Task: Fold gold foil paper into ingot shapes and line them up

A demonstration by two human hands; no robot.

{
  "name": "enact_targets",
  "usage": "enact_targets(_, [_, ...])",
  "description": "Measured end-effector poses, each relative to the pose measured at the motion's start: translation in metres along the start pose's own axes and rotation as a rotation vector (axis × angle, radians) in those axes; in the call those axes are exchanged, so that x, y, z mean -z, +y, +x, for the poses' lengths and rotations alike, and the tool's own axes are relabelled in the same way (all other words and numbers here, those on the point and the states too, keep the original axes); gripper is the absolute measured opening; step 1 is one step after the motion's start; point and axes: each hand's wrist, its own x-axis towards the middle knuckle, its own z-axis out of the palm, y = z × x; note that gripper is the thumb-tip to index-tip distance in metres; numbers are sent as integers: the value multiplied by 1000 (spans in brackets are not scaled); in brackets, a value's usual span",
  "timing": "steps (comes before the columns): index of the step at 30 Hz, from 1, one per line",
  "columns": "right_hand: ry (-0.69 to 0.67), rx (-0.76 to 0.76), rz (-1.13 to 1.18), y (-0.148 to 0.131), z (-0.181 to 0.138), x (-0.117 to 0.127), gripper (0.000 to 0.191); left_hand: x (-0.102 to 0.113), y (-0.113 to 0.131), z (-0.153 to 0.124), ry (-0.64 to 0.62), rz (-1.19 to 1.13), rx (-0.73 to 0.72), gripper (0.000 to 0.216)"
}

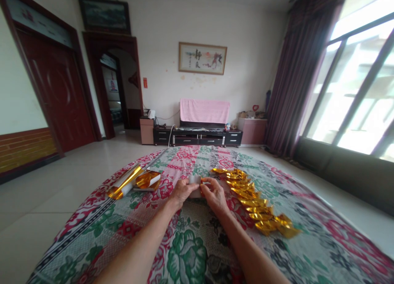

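Note:
Both my hands meet over the middle of a flowered cloth [191, 243]. My left hand [182, 191] and my right hand [213, 192] pinch a small sheet of paper [195, 179], white on the outside with a gold edge showing between the fingers. Just right of my hands, a row of several folded gold foil pieces [252, 202] runs from the cloth's middle toward the near right. To the left lies a stack of flat gold foil sheets [135, 181], some curled up at the edge.
The cloth covers a low surface with tiled floor [46, 193] around it. A low TV cabinet [200, 137] with a pink towel stands at the far wall. Dark doors are at the left; a big window with curtains is at the right.

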Motion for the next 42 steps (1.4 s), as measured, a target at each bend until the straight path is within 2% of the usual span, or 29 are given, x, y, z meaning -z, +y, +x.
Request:
enact_targets(4, [-50, -74, 133, -7, -1, 1, 27, 0, -2, 1, -51, -31, 10, 40])
enact_targets(11, [-53, -22, 131, -6, 0, 3, 25, 6, -5, 3, -129, -43, 53, 46])
enact_targets(18, [6, -38, 190, 3, 4, 0, 44, 2, 5, -3, -141, 18, 40, 47])
enact_targets(23, [-36, -85, 208, -1, 4, 2, 44, 0, 12, -8, -167, 57, 25, 41])
enact_targets(29, [-53, -112, 164, -4, 3, 6, 35, 0, 12, -9, -182, 165, 22, 34])
enact_targets(36, [-46, -127, 93, 2, 4, 5, 34, 4, 10, -7, -196, 238, 34, 28])
enact_targets(39, [-8, -83, -13, 7, 6, 6, 32, 6, 11, -6, -204, 285, 0, 41])
enact_targets(42, [53, 6, -273, 9, 7, 8, 26, 8, 7, -4, -210, 299, -28, 65])
